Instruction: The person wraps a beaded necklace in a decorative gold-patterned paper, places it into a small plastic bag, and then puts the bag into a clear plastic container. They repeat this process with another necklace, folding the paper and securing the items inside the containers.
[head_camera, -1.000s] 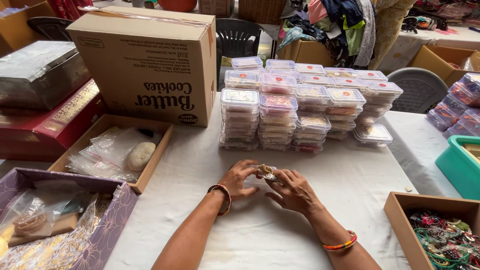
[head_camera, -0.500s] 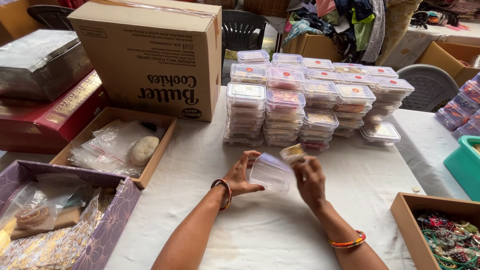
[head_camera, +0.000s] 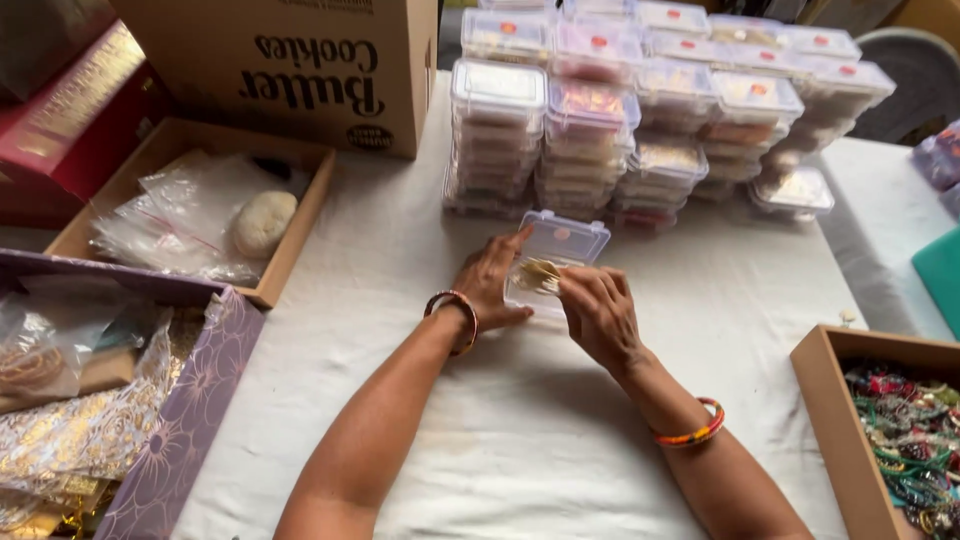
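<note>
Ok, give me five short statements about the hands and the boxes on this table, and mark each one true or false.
1. The small clear plastic box in front of the hands has its hinged lid open. True.
2. The right hand has a small golden ornament in its grip over the open box. True.
3. The left hand rests on the large brown cardboard carton. False: it steadies the small clear box on the white tablecloth.
4. The stacks of clear lidded boxes stand behind the open box, farther from the person. True.
5. Both wrists are bare. False: each wears a bangle.
</note>
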